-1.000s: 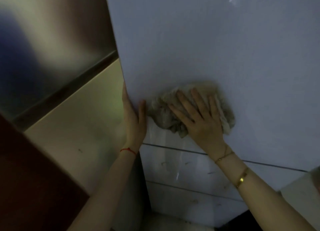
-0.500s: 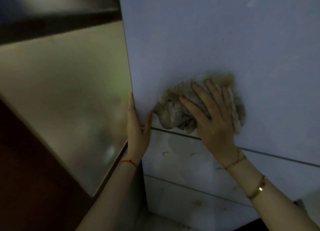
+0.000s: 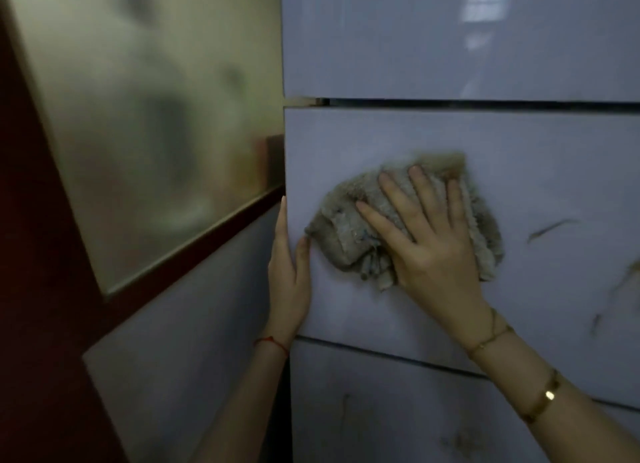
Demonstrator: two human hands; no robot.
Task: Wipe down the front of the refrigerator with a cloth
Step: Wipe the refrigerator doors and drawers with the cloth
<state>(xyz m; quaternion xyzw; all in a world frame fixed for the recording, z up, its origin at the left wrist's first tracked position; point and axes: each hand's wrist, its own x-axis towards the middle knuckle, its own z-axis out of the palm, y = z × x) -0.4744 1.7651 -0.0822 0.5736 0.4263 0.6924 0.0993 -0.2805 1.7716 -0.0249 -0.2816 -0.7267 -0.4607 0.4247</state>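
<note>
The pale grey refrigerator front (image 3: pixel 502 46) fills the right of the head view, split by dark horizontal gaps into an upper door, a middle panel and a lower panel. A crumpled beige cloth (image 3: pixel 346 227) lies flat against the middle panel. My right hand (image 3: pixel 426 240) presses on the cloth with fingers spread. My left hand (image 3: pixel 289 272) grips the refrigerator's left edge, thumb on the front, beside the cloth. Dark smears mark the middle panel at the right (image 3: pixel 550 227) and the lower panel.
To the left stands a dark red door frame (image 3: pixel 41 289) with a frosted glass pane (image 3: pixel 145 133). A pale lower panel (image 3: pixel 194 341) sits below the glass, tight against the refrigerator's side.
My right hand and the cloth have slid down from the upper door, across the gap, onto the middle panel. My left hand followed down the edge. The camera view dropped lower.
</note>
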